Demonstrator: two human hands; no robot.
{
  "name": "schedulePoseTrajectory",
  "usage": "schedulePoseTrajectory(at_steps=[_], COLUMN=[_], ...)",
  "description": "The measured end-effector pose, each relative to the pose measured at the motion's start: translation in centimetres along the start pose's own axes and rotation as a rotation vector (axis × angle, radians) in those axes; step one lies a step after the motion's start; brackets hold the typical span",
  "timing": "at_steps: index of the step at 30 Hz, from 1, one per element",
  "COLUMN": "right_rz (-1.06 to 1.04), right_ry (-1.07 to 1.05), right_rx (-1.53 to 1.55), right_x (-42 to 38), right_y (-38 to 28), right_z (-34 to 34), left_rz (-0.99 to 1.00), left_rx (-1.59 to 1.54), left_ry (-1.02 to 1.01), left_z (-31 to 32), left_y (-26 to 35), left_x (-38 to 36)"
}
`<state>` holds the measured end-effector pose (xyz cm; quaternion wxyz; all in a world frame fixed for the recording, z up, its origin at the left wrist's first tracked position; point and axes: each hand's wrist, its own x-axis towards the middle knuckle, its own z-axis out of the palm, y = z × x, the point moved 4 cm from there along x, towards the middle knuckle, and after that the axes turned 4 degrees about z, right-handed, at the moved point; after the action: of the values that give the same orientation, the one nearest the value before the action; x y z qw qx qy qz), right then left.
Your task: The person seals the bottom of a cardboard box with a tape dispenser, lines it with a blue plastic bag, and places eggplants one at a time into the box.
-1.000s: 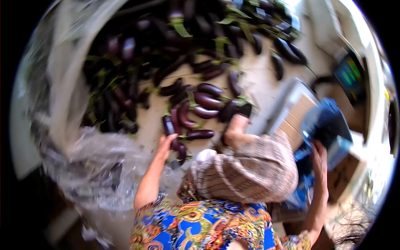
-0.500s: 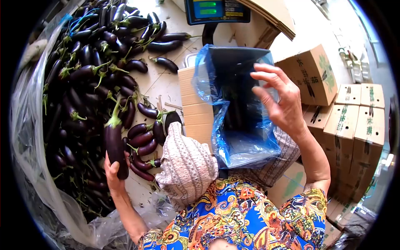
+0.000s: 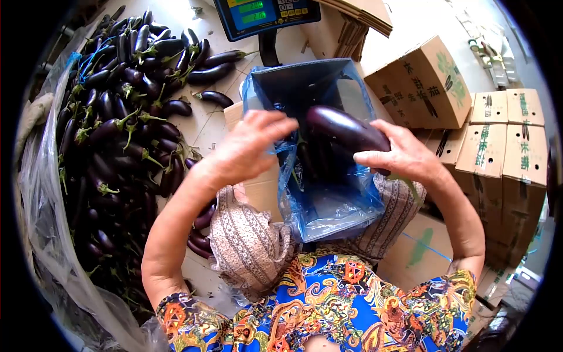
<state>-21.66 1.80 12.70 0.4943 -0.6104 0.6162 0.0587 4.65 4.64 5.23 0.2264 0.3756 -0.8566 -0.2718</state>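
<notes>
A large, dark purple eggplant [image 3: 346, 130] lies across the box opening, gripped near its stem end by my right hand [image 3: 404, 154]. Its green stem points down past my palm. My left hand [image 3: 252, 145] hovers over the left rim of the box, empty, fingers stretched out and slightly blurred. Below both hands stands an open box with a blue plastic liner [image 3: 328, 214] folded over its edges. Dark eggplants lie inside the box, partly hidden in shadow.
A big heap of eggplants [image 3: 105, 170] covers the floor at left, bordered by clear plastic sheeting [image 3: 44, 193]. A scale display [image 3: 258, 14] stands behind the box. Printed cartons [image 3: 422, 85] are stacked at right, and flat cardboard [image 3: 363, 14] leans at the back.
The eggplant has gone from my left hand at the heap to my right hand over the box. My left hand has moved right, up to the box rim. The view has shifted slightly.
</notes>
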Motion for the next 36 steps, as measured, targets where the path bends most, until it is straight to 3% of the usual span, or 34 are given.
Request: schedulePoseTrajectory(at_steps=[2,4,6,10,12,15,18,20,22,25,28,32,36], right_rz=[0.109,0.088,0.020,0.163,0.217,0.111,0.140,0.114,0.043,0.012,0.090,0.178,0.135], right_ry=[-0.007,-0.083,-0.050,0.050,0.122,0.088,0.045,0.027,0.015,0.048,0.166,0.195,0.241], right_rx=[0.112,0.313,0.321,0.376,0.323,0.494,0.382,0.453,0.558,0.411,-0.144,-0.133,-0.408], right_x=[0.9,3.6,6.2,12.2,16.5,20.2,18.0,18.4,18.7,19.8,20.1,19.1,16.9], right_y=[1.2,2.8,3.3,5.2,8.1,10.7,8.6,9.2,10.1,11.1,9.8,9.0,7.2], right_z=[1.6,4.1,5.7,10.1,13.0,14.4,13.0,13.0,14.0,14.6,14.3,15.6,17.0], left_rz=[0.076,0.068,0.069,-0.102,-0.139,-0.220,-0.402,-0.398,-0.402,-0.475,-0.451,-0.535,-0.517], left_rx=[0.269,0.274,0.294,0.338,0.269,0.118,-0.061,-0.040,-0.014,-0.135,-0.188,-0.273,-0.274], left_ry=[-0.096,-0.091,0.073,0.075,0.187,0.260,0.411,0.463,0.396,0.297,0.394,0.451,0.506], left_z=[3.3,3.5,2.1,0.7,0.2,-0.7,-3.6,-5.3,-3.9,2.4,6.4,7.8,9.2], left_y=[-0.7,-1.6,-2.2,-4.3,-5.6,-6.0,-5.6,-6.5,-7.5,-10.4,-10.6,-10.4,-10.9], left_x=[-0.2,-0.9,-2.3,-6.3,-7.5,-8.5,-10.2,-11.9,-12.8,-14.8,-14.2,-14.0,-14.0])
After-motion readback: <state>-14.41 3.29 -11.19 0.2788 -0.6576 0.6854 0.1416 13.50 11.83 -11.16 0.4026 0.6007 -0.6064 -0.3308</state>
